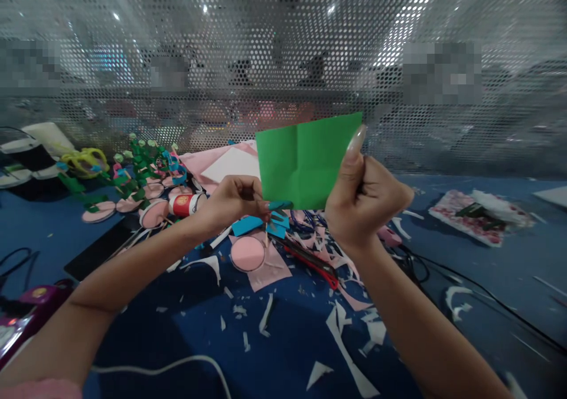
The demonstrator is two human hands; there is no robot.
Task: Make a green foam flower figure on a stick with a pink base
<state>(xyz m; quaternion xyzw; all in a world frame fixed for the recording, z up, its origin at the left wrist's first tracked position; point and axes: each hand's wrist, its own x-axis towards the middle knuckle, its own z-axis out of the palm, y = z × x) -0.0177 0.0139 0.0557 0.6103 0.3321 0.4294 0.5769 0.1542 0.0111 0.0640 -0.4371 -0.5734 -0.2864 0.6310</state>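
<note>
A creased sheet of green paper [310, 160] is held up in front of me. My right hand [361, 195] pinches its right side, with the thumb across the front face. By the sheet's lower left corner, my left hand [239, 201] is closed in a pinch on a small teal-blue paper piece [279, 205]. A thin stick seems to hang below those fingers; whether it belongs to that piece I cannot tell. Beneath the hands lie blue paper cut-outs [248, 226] and a round pink disc [248, 254] on a pink paper scrap [271, 272].
A red utility knife [325, 272] lies among white and pink scraps. Paper plants on pink discs [142, 163], yellow-handled scissors [86, 163] and a red-white roll [182, 205] stand left. A patterned packet [469, 216] lies right, near a black cable [487, 298]. Perforated metal [274, 51] rises behind.
</note>
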